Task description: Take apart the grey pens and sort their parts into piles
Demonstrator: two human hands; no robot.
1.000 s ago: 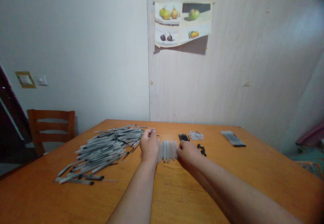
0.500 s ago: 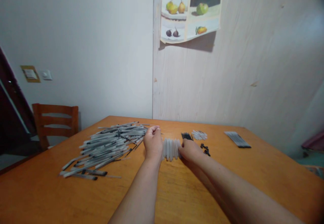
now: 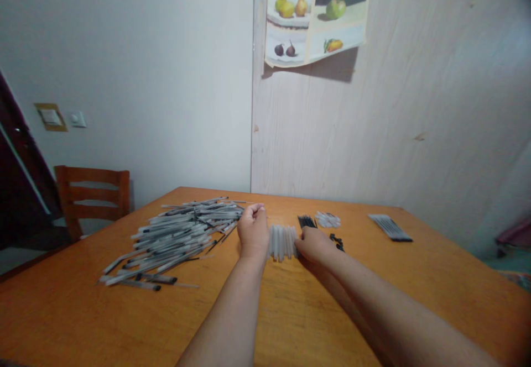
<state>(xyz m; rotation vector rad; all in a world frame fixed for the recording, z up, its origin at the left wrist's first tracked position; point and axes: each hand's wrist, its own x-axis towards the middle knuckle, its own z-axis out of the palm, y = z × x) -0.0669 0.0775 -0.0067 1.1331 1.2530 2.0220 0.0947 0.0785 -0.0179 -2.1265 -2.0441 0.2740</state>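
1. A row of translucent whitish plastic tubes (image 3: 282, 243) lies side by side on the orange-brown wooden table (image 3: 290, 312), between the two hands
2. The left hand (image 3: 254, 231), fingers curled, is at the row's left end; I cannot tell whether it grasps anything
3. The right hand (image 3: 314, 244) has its bent fingertips at the right end; its grip cannot be told
4. Thin black rods (image 3: 307, 221) lie just beyond the right hand
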